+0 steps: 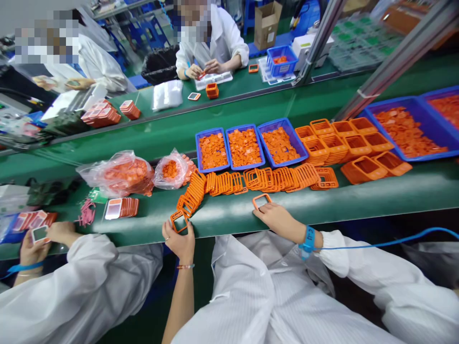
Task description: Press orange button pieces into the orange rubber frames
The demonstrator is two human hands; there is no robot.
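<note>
Between the thumb and fingers of my left hand (181, 243) is an orange plastic frame (173, 222), held at the near edge of the green bench (222, 220). It lies at the near end of a long fanned row of orange frames (195, 188). My right hand (279, 221), palm down on the bench, has its fingertips closed on another orange frame (254, 203), which shows a paler edge. A blue wrist strap (308, 241) with a cord circles my right wrist.
Beyond the row stand blue bins (229, 167) of small orange parts and stacked deeper orange frames (317, 152). Plastic bags (125, 174) of orange parts and a stack of screened frames (122, 208) lie left. A co-worker's hands (62, 232) work beside me; another person sits opposite.
</note>
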